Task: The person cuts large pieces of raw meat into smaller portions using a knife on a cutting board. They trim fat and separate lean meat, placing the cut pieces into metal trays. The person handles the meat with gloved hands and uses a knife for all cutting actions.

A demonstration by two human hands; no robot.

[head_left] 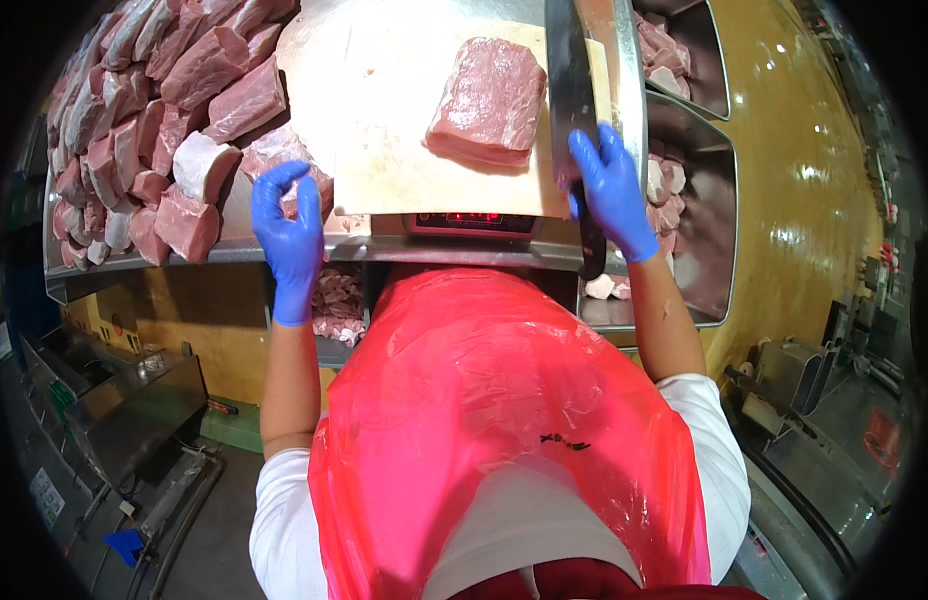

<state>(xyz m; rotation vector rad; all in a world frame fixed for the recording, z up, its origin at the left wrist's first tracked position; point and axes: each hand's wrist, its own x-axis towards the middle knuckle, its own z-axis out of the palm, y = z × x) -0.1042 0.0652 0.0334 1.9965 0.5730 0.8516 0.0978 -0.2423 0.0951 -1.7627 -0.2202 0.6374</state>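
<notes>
1. Pointing as on a clock, with twelve at the top, a metal desk (314, 75) fills the upper left and middle; a pale cutting board (384, 150) lies on it at twelve, above a red-lit display (474, 222).
2. The meat block (487, 103) sits on the board at twelve; a heap of cut meat (134, 140) covers the desk at ten.
3. At two, outside the desk's edge, are metal bins (719, 225) with pale pieces inside, then shiny yellow floor (794, 190). Grey equipment (134, 405) stands between eight and nine.
4. At two, the right hand (621, 200), gloved in blue, has its fingers around the knife (570, 90) where blade meets handle (how firmly, I cannot tell); the blade points to twelve, beside the block.
5. At ten, the left hand (287, 245), also gloved, has fingers curled and thumb apart, leaving a gap, near the heap's closest piece; whether it touches is unclear.
6. The knife's tip and the heap's far end are cut off above; the right hand hides part of the handle. A red apron (484, 370) at six covers the person's body, and the dark fisheye rim blurs the room's outer parts.
</notes>
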